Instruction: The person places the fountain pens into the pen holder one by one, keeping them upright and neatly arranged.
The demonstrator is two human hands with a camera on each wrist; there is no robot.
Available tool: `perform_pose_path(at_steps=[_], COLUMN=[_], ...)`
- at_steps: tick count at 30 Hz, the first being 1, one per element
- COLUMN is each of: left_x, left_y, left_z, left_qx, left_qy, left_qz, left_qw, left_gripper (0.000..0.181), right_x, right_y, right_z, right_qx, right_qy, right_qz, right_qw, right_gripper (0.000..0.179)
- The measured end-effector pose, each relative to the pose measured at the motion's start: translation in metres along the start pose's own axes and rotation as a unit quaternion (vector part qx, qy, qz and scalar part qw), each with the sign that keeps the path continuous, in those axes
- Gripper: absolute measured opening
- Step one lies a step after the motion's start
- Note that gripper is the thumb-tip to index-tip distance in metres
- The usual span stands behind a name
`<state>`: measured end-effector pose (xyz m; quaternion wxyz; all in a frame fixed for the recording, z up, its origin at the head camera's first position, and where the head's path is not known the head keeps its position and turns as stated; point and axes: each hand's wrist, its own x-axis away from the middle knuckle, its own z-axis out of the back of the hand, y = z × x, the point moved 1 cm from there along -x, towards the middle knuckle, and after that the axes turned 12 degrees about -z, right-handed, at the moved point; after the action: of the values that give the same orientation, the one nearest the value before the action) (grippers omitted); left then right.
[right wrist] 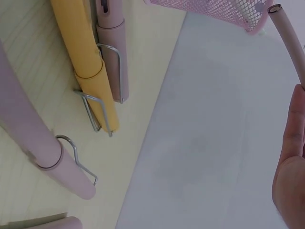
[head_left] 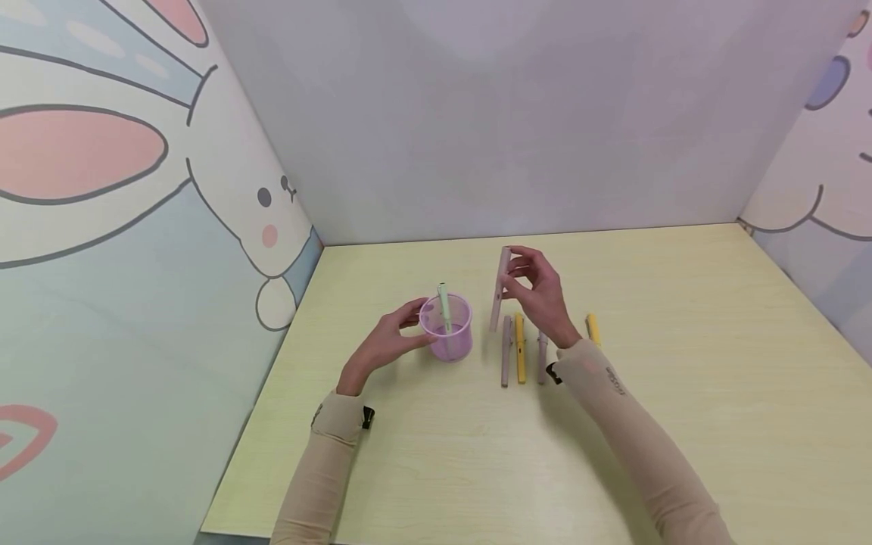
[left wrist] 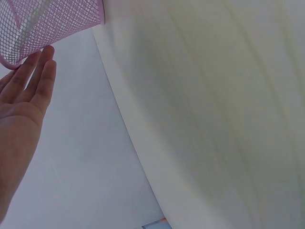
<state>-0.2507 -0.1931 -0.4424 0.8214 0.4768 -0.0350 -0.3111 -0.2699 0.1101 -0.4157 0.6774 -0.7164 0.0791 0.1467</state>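
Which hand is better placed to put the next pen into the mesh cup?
Right, I'd judge: the right hand pinches a mauve pen beside the pink mesh cup, while the left hand is occupied holding that cup.

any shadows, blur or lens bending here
Head view: soft shadow beside the right sleeve; left wrist view: broad shadow on the tabletop, its grain blurred; right wrist view: the held mauve pen looks bowed, probably lens distortion, since the head view shows it straight.

Mesh cup [left wrist: 64, 19]; matt pens [right wrist: 78, 40], shiny metal clips [right wrist: 120, 71]; wood-grained tabletop [head_left: 436, 469].
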Motion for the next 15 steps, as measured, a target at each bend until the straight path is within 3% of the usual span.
perform_pose_path(at_steps=[15], left_x=[0.0], left_y=[-0.001], left_z=[0.0], left_qx=[-0.007], left_qy=[-0.002], left_qz=[-0.003], left_qw=[1.0], left_gripper=[0.076], right_x=[-0.005], right_y=[-0.001], right_z=[-0.012], right_qx=[-0.028], right_qy=[-0.005], right_qz=[0.011], right_qw=[0.9995], right_gripper=[0.047])
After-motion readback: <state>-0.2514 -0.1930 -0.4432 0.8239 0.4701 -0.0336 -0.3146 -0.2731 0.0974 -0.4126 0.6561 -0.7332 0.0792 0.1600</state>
